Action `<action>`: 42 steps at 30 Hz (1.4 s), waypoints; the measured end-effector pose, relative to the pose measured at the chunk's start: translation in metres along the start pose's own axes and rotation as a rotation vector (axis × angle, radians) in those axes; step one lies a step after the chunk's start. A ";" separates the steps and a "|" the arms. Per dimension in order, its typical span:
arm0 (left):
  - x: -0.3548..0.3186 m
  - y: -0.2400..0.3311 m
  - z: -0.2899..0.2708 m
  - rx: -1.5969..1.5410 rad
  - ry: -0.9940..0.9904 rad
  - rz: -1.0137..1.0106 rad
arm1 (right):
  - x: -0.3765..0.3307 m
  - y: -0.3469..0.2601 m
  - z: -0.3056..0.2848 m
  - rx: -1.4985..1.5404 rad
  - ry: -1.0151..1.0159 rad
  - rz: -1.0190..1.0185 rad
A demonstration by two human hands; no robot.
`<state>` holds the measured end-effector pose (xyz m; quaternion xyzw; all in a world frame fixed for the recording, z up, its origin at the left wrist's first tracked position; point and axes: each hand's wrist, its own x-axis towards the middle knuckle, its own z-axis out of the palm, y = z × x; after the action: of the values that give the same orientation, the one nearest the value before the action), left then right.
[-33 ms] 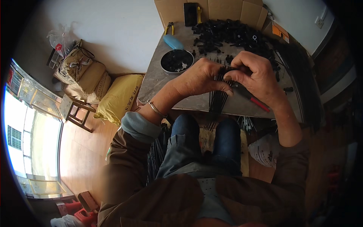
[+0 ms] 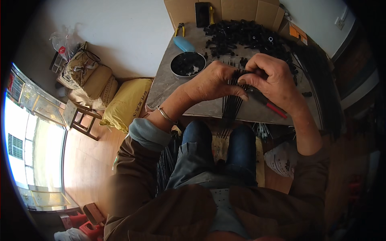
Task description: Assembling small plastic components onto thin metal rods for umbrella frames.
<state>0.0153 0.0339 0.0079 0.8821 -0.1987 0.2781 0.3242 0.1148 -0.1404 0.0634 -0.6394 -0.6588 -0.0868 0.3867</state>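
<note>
My left hand [image 2: 215, 82] is closed round a bundle of thin black rods [image 2: 232, 109], which stick out below it past the table's front edge. Their upper tips show just above the hand. My right hand [image 2: 273, 80] meets it at the top of the bundle, thumb and fingers pinched together. What sits in that pinch is too small and too hidden to name. Under the right hand lies a tool with a red handle [image 2: 276, 109]. To the left of my hands stands a round tin [image 2: 177, 69] with small black parts in it.
A heap of black plastic parts [image 2: 241, 34] covers the back of the grey table [image 2: 167, 86], before a cardboard sheet [image 2: 237, 10]. Yellow-handled pliers [image 2: 180, 29] and a light blue object [image 2: 184, 44] lie at the back left. Long black strips [image 2: 325, 88] line the right side.
</note>
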 end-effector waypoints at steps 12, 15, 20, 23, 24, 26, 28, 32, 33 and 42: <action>0.001 -0.008 -0.002 0.005 -0.003 0.026 | 0.007 -0.001 -0.004 -0.072 -0.065 -0.064; 0.001 -0.007 0.000 -0.043 0.048 0.062 | 0.007 -0.002 -0.003 -0.095 -0.053 -0.041; 0.001 -0.009 -0.002 -0.005 0.006 0.053 | 0.011 -0.003 -0.007 -0.131 -0.075 -0.077; 0.002 -0.010 -0.002 -0.013 0.000 0.052 | 0.010 0.001 -0.002 -0.113 -0.053 -0.091; 0.001 -0.011 -0.001 -0.016 -0.007 0.043 | 0.010 0.001 -0.002 -0.116 -0.053 -0.092; -0.001 -0.015 0.003 -0.020 -0.013 0.011 | 0.011 -0.001 0.000 -0.070 -0.015 -0.095; -0.002 -0.019 0.008 -0.026 -0.019 -0.023 | 0.010 0.001 0.001 -0.057 -0.009 -0.093; -0.001 -0.019 0.012 -0.145 -0.025 -0.025 | 0.010 0.006 0.002 -0.033 0.007 -0.124; -0.001 -0.020 0.013 -0.148 -0.043 -0.027 | 0.011 0.006 0.002 -0.034 0.007 -0.124; -0.030 -0.016 0.058 -0.267 0.028 -0.239 | 0.016 0.007 0.023 -0.300 0.138 -0.332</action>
<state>0.0223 0.0108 -0.0548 0.8446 -0.1233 0.2208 0.4718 0.1143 -0.1124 0.0549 -0.5654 -0.7065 -0.2897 0.3118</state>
